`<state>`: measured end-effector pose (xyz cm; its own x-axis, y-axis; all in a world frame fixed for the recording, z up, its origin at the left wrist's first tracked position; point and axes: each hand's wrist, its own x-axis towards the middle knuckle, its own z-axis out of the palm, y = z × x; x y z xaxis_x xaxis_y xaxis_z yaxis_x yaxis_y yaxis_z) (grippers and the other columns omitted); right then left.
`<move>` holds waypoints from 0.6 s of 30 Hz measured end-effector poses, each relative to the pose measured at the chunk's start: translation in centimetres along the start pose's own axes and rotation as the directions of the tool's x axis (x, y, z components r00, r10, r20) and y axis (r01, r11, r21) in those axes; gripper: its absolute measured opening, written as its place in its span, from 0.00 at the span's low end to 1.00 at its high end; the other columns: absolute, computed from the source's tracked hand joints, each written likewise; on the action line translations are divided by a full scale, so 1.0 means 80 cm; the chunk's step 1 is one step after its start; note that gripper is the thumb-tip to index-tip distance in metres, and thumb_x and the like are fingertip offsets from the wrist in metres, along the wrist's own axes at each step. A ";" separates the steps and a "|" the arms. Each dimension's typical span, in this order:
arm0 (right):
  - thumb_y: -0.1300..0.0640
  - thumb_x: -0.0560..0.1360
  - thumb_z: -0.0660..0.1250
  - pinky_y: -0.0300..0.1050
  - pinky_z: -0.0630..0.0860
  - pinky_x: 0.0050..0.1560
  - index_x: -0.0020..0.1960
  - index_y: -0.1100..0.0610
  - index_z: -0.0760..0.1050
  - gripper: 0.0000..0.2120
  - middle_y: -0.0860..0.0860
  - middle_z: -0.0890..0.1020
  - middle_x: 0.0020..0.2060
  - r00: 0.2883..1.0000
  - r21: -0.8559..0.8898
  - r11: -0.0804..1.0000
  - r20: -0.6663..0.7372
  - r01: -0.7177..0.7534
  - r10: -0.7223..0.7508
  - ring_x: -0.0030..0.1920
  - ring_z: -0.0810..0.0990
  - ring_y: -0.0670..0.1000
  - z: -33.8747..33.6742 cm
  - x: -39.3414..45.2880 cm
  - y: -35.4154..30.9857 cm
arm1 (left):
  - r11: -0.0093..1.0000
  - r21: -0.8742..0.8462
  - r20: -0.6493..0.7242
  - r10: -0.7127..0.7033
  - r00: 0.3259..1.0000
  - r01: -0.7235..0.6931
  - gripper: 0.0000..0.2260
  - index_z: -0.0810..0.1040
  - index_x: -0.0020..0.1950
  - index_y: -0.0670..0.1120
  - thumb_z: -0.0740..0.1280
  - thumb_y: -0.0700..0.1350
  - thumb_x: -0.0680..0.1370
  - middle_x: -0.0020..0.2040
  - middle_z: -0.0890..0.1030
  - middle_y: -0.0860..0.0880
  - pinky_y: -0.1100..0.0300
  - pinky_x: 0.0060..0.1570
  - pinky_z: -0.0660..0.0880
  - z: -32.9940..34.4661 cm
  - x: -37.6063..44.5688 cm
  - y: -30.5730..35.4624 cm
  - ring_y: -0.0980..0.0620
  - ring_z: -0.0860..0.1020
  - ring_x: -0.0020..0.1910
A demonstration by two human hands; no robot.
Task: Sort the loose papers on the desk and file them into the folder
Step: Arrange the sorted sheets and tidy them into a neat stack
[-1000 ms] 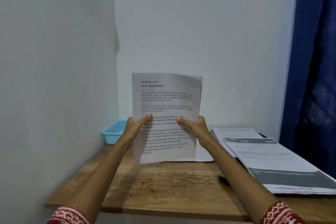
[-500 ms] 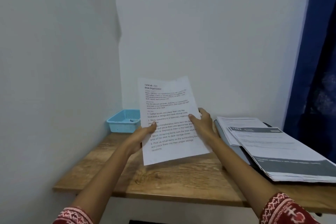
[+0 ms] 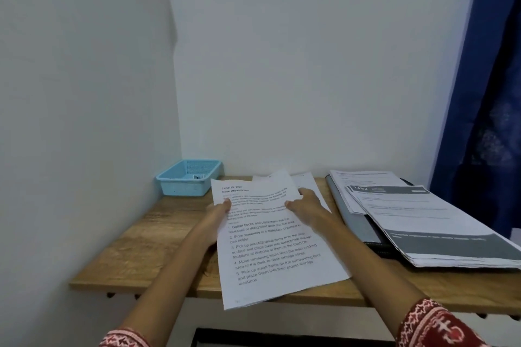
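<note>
Left thumb point(image 3: 225, 202) lies on the printed face of the sheet point(image 3: 270, 239), the other fingers hidden under its left edge, so that is a pinch. Right thumb point(image 3: 290, 204) clamps the right edge the same way, fingers curled behind. Left hand point(image 3: 215, 215) and right hand point(image 3: 306, 204) hold the page tilted low over the desk point(image 3: 146, 242), its near corner hanging past the front edge. Under the right hand, more loose sheets point(image 3: 306, 182) lie flat by the wall. Off to the right sits the folder point(image 3: 351, 217), with a paper stack point(image 3: 431, 222) piled on top. A blue basket point(image 3: 187, 177) waits in the far-left corner. My read: sorting is under way, this page just checked. Next move needs a swing right, squaring the sheet onto the stack or into the folder.
</note>
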<state>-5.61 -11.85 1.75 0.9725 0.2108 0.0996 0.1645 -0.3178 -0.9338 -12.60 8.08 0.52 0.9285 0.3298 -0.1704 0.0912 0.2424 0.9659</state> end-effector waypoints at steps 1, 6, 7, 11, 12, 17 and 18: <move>0.62 0.77 0.65 0.41 0.71 0.51 0.68 0.61 0.68 0.20 0.52 0.73 0.62 0.999 -0.039 0.999 -0.021 0.034 -0.035 0.56 0.75 0.54 0.002 0.001 0.000 | 0.998 0.025 -0.045 0.062 0.997 -0.061 0.16 0.66 0.67 0.38 0.60 0.36 0.79 0.58 0.78 0.39 0.48 0.49 0.75 0.002 0.003 -0.002 0.42 0.78 0.51; 0.59 0.76 0.67 0.43 0.69 0.59 0.69 0.61 0.67 0.23 0.55 0.72 0.66 0.996 -0.441 0.896 -0.042 0.051 -0.078 0.64 0.72 0.55 0.015 0.003 0.016 | 0.367 0.896 -0.039 0.625 0.780 -0.250 0.39 0.55 0.73 0.47 0.69 0.30 0.68 0.67 0.65 0.44 0.53 0.61 0.69 -0.002 0.015 -0.017 0.45 0.66 0.64; 0.58 0.76 0.66 0.43 0.70 0.57 0.68 0.60 0.68 0.22 0.55 0.73 0.65 0.995 -0.487 0.872 -0.044 0.054 -0.087 0.64 0.73 0.55 0.017 0.004 0.019 | 0.308 0.898 0.055 0.629 0.775 -0.314 0.37 0.59 0.72 0.47 0.68 0.29 0.68 0.65 0.66 0.45 0.56 0.60 0.69 0.002 0.018 -0.019 0.47 0.67 0.63; 0.56 0.75 0.65 0.43 0.68 0.45 0.60 0.58 0.69 0.15 0.54 0.77 0.57 0.996 -0.687 0.725 -0.015 0.054 -0.089 0.56 0.76 0.56 0.023 0.007 0.017 | 0.488 0.768 0.184 0.452 0.873 -0.415 0.18 0.71 0.57 0.43 0.68 0.31 0.71 0.40 0.75 0.53 0.64 0.40 0.72 0.007 0.033 -0.017 0.57 0.74 0.37; 0.53 0.74 0.66 0.43 0.68 0.46 0.60 0.59 0.68 0.18 0.54 0.77 0.58 0.998 -0.740 0.671 0.002 0.047 -0.068 0.57 0.75 0.56 0.022 0.009 0.015 | 0.487 0.766 0.192 0.450 0.872 -0.420 0.14 0.72 0.52 0.44 0.69 0.33 0.70 0.37 0.75 0.53 0.66 0.37 0.71 0.005 0.038 -0.018 0.59 0.73 0.35; 0.50 0.71 0.72 0.50 0.63 0.68 0.76 0.59 0.49 0.44 0.57 0.62 0.72 0.980 -0.755 0.638 0.200 0.156 -0.002 0.72 0.61 0.58 0.001 0.045 0.009 | 0.523 0.752 0.192 0.407 0.893 -0.400 0.10 0.75 0.43 0.48 0.72 0.36 0.68 0.32 0.78 0.53 0.71 0.26 0.68 0.000 0.053 -0.023 0.61 0.74 0.25; 0.54 0.71 0.72 0.47 0.62 0.69 0.77 0.58 0.47 0.45 0.56 0.60 0.74 0.963 -0.683 0.699 0.268 0.212 -0.031 0.73 0.60 0.56 0.001 0.051 0.010 | 0.517 0.767 0.191 0.383 0.904 -0.381 0.10 0.75 0.44 0.47 0.72 0.38 0.68 0.33 0.78 0.53 0.70 0.28 0.69 0.002 0.055 -0.020 0.61 0.74 0.27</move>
<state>-1.55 -11.17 1.41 0.8872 0.4602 0.0326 0.4340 -0.8087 -0.3970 -8.58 9.02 -1.77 0.9428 0.2171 0.2530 -0.0304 -0.6997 0.7138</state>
